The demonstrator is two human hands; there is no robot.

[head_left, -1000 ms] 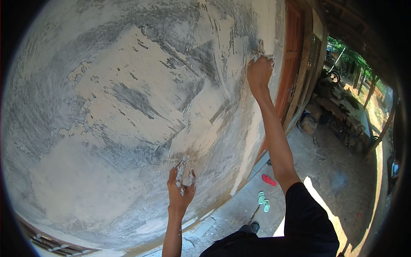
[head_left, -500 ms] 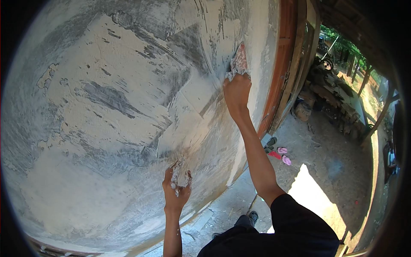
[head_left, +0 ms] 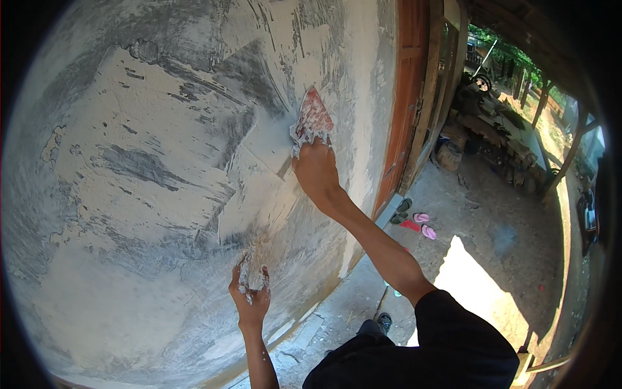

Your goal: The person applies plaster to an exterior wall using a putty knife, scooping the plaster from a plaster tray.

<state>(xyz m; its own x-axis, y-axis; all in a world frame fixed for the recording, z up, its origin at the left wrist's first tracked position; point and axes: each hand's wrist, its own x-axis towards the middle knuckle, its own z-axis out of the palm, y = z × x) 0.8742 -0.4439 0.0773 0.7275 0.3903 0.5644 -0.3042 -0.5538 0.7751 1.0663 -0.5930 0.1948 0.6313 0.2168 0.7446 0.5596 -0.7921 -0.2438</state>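
Note:
My right hand [head_left: 316,174] grips a triangular scraper [head_left: 312,114], reddish and smeared with white paste, against the patchy grey-and-white plastered wall [head_left: 142,201]. Pale paste is heaped along the tool just above my fingers. Lower and to the left, my left hand [head_left: 250,297] is curled round a paste-coated tool [head_left: 254,277]; its shape is mostly hidden under the paste and my fingers. It is close to the wall; I cannot tell whether it touches.
A wooden door [head_left: 408,91] stands right of the wall. Several sandals [head_left: 424,231] lie on the concrete floor [head_left: 479,201] by the threshold. A pile of wooden pieces [head_left: 492,129] is at the back right. My foot [head_left: 383,322] shows below.
My right hand with the scraper has moved down and left along the wall, exposing the blade's reddish face. My left hand has shifted slightly left, still holding its tool.

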